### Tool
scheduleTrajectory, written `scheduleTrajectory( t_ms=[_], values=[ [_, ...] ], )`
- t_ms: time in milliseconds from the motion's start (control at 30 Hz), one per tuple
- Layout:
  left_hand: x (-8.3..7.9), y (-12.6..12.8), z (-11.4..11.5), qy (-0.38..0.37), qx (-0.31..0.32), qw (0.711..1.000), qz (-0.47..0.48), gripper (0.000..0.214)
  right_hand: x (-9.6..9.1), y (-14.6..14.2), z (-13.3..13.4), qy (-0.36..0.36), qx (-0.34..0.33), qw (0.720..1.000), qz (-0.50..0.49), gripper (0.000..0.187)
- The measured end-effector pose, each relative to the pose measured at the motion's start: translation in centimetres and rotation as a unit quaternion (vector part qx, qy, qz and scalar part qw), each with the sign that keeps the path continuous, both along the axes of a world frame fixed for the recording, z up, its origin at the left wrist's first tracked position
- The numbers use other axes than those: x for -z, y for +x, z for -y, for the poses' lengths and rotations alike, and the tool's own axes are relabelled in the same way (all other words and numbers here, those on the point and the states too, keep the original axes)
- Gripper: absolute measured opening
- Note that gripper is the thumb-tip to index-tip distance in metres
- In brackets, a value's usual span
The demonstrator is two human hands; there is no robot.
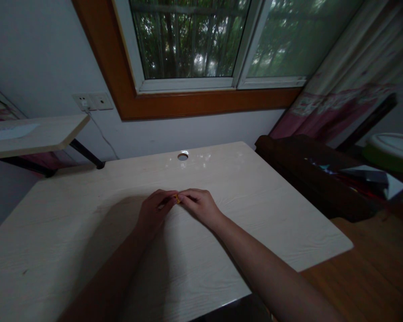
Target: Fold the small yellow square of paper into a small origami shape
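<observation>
A small orange-yellow piece [177, 199] sits between my two hands over the middle of the pale wooden desk [215, 250]. My left hand [155, 206] pinches it from the left with thumb and fingertips. From the right, my right hand [200, 203] grips the same piece, also in a pinch. The fingertips of both hands almost meet and cover most of it. Its exact kind is too small to make out.
Behind the desk are a wall and a window [191, 44]. A raised shelf [36, 134] on black legs stands at the left, near a socket [92, 101] with a plugged-in cable. Dark furniture [298, 165] holding several items lies to the right. A round hole [182, 157] pierces the desk's far side.
</observation>
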State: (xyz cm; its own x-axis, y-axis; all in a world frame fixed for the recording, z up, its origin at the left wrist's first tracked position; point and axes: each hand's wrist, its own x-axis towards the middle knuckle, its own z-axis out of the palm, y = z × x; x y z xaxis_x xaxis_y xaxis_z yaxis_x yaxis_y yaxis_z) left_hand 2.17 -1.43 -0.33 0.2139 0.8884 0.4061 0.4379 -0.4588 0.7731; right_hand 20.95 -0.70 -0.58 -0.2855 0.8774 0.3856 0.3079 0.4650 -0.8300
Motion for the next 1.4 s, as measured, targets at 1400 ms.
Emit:
scheduleTrajectory(
  t_ms=[1400],
  values=[
    [0.7, -0.1, -0.6, -0.104, -0.027, 0.994, 0.029, 0.020, 0.2, -0.1, -0.2, 0.053, 0.022, 0.998, 0.022, 0.014]
  ],
)
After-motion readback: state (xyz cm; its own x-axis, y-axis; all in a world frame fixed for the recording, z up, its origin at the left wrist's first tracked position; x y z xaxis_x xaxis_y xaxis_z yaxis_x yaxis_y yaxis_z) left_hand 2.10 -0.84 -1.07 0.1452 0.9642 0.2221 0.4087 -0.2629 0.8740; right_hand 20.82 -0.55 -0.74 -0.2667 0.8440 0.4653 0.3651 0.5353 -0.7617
